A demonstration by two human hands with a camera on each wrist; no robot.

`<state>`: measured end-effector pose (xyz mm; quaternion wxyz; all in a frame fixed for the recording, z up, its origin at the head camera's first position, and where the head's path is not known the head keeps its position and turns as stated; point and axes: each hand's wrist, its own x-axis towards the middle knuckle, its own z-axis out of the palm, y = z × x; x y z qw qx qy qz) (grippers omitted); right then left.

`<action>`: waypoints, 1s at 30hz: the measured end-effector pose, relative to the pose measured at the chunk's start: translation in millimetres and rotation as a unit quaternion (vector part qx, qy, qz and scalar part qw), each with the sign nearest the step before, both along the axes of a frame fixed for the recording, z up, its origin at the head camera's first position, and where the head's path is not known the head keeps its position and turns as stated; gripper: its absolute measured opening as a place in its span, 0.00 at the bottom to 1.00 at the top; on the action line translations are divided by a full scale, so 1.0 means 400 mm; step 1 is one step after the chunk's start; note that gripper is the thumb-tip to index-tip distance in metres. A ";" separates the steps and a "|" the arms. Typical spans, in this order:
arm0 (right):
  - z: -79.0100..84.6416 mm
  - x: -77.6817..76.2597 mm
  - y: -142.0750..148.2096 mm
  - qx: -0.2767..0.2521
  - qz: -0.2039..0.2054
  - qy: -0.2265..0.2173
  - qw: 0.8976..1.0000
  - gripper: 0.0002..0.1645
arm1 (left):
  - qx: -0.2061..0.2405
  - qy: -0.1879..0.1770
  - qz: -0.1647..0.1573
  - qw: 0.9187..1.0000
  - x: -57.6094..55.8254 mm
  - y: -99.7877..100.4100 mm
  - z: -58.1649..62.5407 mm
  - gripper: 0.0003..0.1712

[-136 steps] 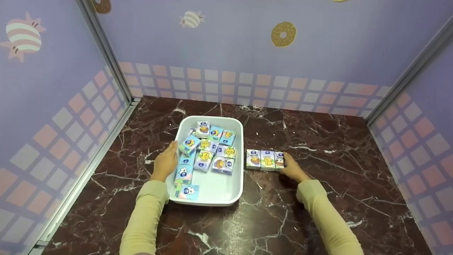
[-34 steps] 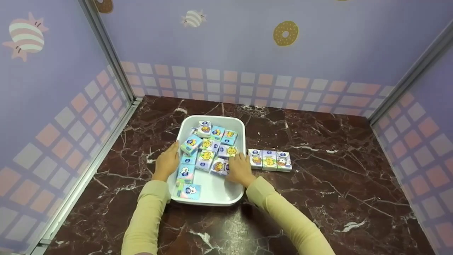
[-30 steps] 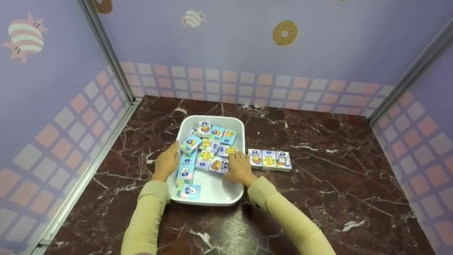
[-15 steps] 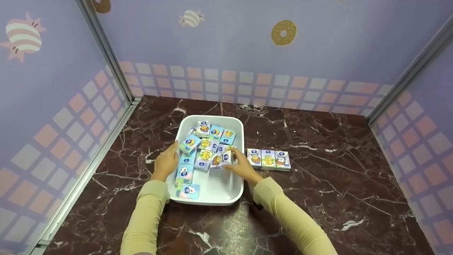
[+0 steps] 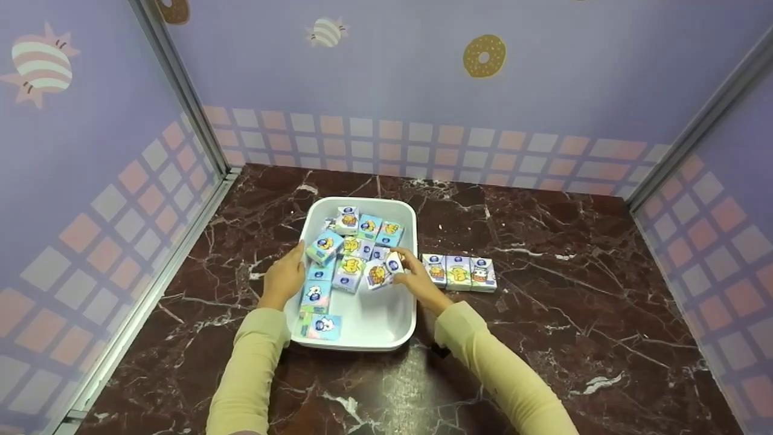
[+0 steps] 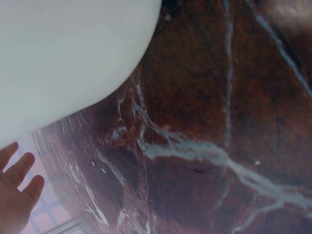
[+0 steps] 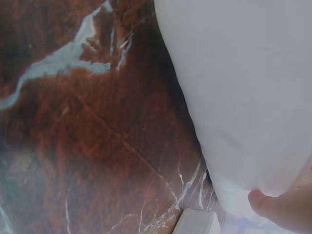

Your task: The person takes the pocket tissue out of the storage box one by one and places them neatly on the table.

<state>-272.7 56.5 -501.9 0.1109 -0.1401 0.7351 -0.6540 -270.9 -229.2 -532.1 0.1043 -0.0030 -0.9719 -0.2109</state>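
Observation:
In the head view a white plastic tub [image 5: 368, 334] holds several small tissue packs in blue, purple and white cartoon wrappers. My right hand [image 5: 421, 283] reaches over its right rim and pinches a white and purple tissue pack [image 5: 377, 276], which is tilted above the tub floor. My left hand [image 5: 284, 277] rests along the outside of the left rim, fingers [image 6: 33, 191] extended in the left wrist view. The right thumb [image 7: 261, 202] shows near the tub wall in the right wrist view; the held pack is hidden there.
Three tissue packs [image 5: 458, 273] stand in a row on the dark marble table [image 5: 543, 338], just right of the tub. Purple patterned panels [image 5: 386, 78] enclose the back and both sides.
My right hand has gone from the row outside into the tub, taken hold of a tissue pack there, and tilted it up. The left hand has stayed at the rim.

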 end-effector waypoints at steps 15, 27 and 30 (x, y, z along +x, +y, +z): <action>-0.027 -0.059 0.035 -0.075 -0.100 -0.041 0.991 0.40 | 0.002 -0.019 -0.001 1.000 0.001 0.002 0.003 0.30; 0.004 -0.096 0.118 -0.095 -0.183 -0.082 0.975 0.43 | -0.003 0.010 0.000 1.000 0.002 0.003 0.001 0.29; 0.005 -0.106 0.146 -0.090 -0.203 -0.076 0.972 0.43 | -0.004 0.018 0.001 1.000 0.003 0.003 0.001 0.29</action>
